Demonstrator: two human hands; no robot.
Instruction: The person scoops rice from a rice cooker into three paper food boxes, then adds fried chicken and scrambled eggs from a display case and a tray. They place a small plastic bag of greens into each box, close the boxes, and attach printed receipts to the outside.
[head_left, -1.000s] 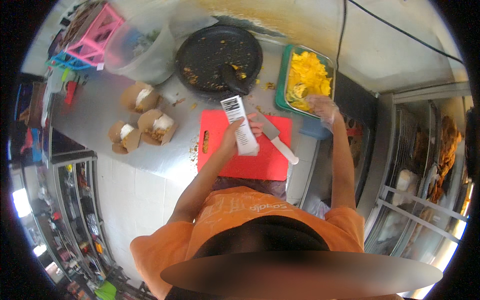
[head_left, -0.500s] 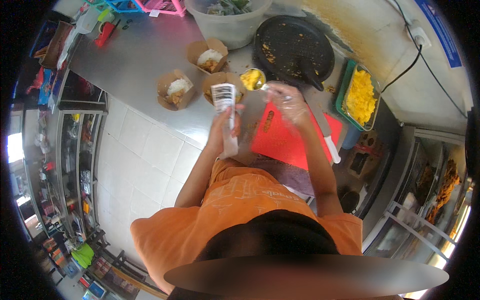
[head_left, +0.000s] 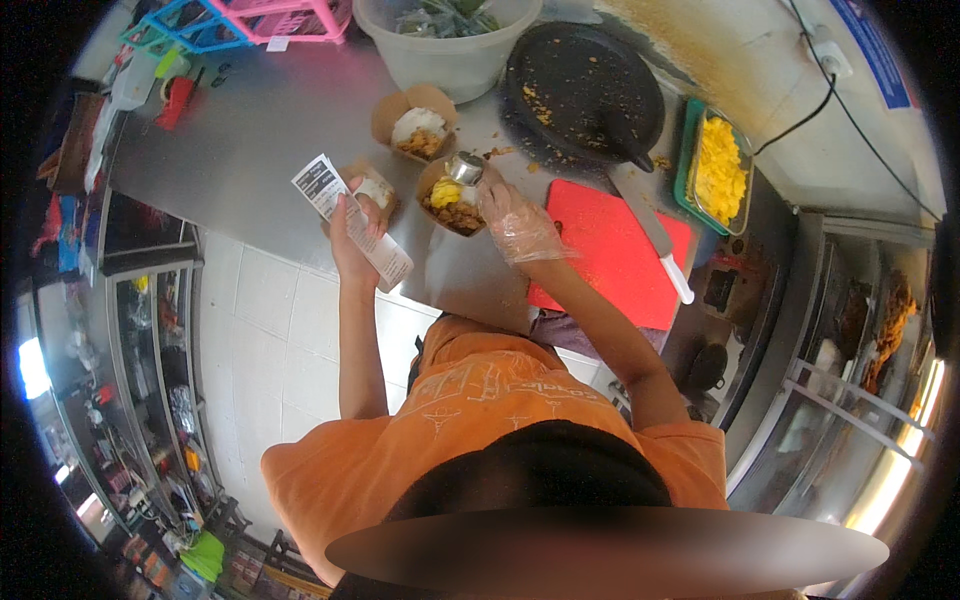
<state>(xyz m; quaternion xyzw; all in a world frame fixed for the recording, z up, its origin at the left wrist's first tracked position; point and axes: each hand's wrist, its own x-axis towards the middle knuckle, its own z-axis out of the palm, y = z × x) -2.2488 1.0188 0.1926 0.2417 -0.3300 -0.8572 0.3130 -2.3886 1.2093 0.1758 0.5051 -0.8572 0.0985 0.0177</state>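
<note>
The right hand (head_left: 515, 222), in a clear glove, is gripping a small metal scoop (head_left: 463, 167) and tipping yellow egg into the middle box (head_left: 452, 200). The left hand (head_left: 352, 232) is pinching a paper slip (head_left: 352, 221) beside the left box (head_left: 372, 188). That box and the far box (head_left: 418, 122) are showing no yellow yet, so I judge two are left.

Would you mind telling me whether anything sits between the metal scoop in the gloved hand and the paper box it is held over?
Nothing visible does. The right hand holds the metal scoop right at the open top of the paper box. The left hand, holding a paper slip, stays off to the side.
</note>
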